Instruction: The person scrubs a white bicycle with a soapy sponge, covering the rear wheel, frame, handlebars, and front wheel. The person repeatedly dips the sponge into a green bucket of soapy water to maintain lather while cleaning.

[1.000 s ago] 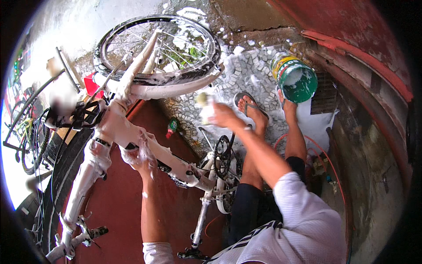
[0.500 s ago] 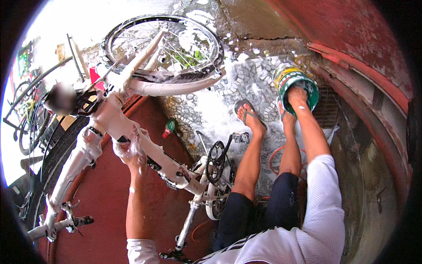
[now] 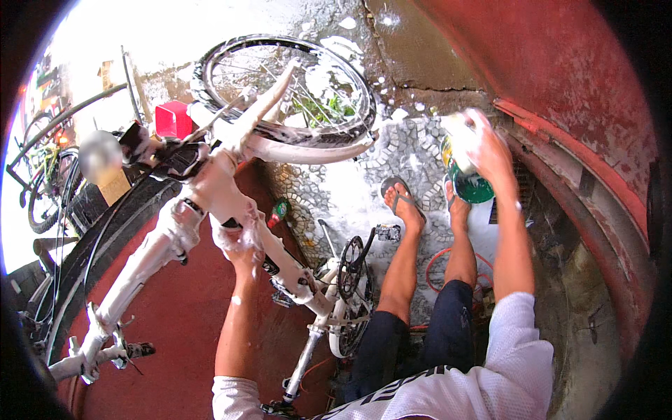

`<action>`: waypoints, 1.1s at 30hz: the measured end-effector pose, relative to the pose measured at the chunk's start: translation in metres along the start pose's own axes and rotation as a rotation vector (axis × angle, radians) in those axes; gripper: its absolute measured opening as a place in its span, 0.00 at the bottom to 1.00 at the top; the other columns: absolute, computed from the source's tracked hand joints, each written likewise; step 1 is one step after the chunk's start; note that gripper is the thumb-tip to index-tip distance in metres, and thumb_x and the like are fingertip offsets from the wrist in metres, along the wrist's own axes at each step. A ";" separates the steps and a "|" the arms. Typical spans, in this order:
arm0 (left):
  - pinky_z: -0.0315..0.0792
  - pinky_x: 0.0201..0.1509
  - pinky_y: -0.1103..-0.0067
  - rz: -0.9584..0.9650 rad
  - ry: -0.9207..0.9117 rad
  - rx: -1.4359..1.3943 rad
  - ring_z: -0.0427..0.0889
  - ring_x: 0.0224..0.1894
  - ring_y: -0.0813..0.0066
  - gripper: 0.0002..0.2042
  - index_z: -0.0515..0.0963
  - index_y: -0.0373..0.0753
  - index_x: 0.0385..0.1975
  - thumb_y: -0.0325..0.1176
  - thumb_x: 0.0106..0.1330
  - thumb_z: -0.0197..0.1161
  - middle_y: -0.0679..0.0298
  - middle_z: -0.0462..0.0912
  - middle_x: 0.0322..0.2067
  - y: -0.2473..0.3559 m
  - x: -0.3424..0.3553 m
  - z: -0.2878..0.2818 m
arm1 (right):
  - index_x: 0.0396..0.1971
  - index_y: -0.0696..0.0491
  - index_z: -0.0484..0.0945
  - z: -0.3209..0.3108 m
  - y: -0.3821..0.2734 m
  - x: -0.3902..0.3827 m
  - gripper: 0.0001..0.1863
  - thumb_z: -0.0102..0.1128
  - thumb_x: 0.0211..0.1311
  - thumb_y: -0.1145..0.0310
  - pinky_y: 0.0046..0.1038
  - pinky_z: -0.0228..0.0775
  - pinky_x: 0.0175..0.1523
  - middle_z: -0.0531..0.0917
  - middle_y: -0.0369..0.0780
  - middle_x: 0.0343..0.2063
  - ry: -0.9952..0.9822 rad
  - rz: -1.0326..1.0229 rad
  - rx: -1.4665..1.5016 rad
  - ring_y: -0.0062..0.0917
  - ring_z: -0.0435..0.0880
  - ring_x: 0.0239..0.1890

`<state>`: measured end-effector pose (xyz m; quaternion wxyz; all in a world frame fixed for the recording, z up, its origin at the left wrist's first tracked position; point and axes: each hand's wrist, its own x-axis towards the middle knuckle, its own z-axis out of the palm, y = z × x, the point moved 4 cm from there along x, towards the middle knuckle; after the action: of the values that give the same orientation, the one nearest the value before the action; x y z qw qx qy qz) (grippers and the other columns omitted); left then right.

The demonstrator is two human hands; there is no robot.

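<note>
A white folding-style bicycle frame, streaked with soap foam, slants across the left and middle. My left hand is wrapped around its thick tube, with suds over the fingers. Beyond it lies the front wheel, near foam on the ground. At the right stands a green bucket with a yellow band, its mouth tilted toward me. Just above its rim is my right hand, closed around a white, foamy mass. Motion blur and suds hide what that mass is.
My feet in flip-flops stand on foam-splashed stone paving. An orange hose curls beside my legs. A red wall bounds the right. Other bicycles and a red box are at the left.
My right hand has come up out of the bucket and now shows white foam. My left hand keeps its place on the tube. The whole view has shifted slightly.
</note>
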<state>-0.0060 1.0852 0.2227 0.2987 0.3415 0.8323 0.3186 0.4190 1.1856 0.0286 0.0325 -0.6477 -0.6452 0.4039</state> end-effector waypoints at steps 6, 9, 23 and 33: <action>0.76 0.30 0.77 0.055 -0.040 -0.081 0.80 0.27 0.73 0.12 0.69 0.35 0.42 0.24 0.61 0.63 0.61 0.79 0.30 -0.013 0.007 -0.002 | 0.48 0.49 0.78 0.082 -0.218 0.146 0.22 0.55 0.49 0.73 0.33 0.70 0.55 0.82 0.46 0.41 0.196 -0.637 0.638 0.42 0.79 0.46; 0.75 0.30 0.78 0.101 -0.055 -0.149 0.79 0.27 0.74 0.13 0.68 0.34 0.42 0.28 0.62 0.64 0.62 0.78 0.30 0.003 0.010 0.017 | 0.39 0.49 0.81 0.135 -0.222 0.195 0.16 0.53 0.49 0.76 0.36 0.72 0.50 0.82 0.45 0.36 0.361 -0.602 0.515 0.40 0.80 0.44; 0.75 0.32 0.79 -0.042 -0.065 -0.062 0.79 0.29 0.74 0.17 0.68 0.34 0.42 0.31 0.60 0.67 0.61 0.78 0.31 -0.005 0.002 0.002 | 0.27 0.52 0.82 0.149 -0.262 0.296 0.10 0.53 0.52 0.66 0.42 0.74 0.40 0.84 0.47 0.34 -0.055 -0.582 -0.092 0.42 0.84 0.38; 0.76 0.32 0.78 0.066 -0.035 -0.060 0.80 0.29 0.72 0.18 0.68 0.32 0.43 0.29 0.58 0.68 0.60 0.79 0.31 -0.011 0.010 0.000 | 0.31 0.60 0.79 0.167 -0.219 0.277 0.10 0.60 0.49 0.71 0.43 0.75 0.41 0.82 0.54 0.31 -0.141 -0.499 -0.031 0.48 0.83 0.36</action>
<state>-0.0161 1.0860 0.2118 0.3125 0.3653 0.8053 0.3469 0.1036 1.3809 -0.0934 0.0760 -0.4389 -0.7920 0.4176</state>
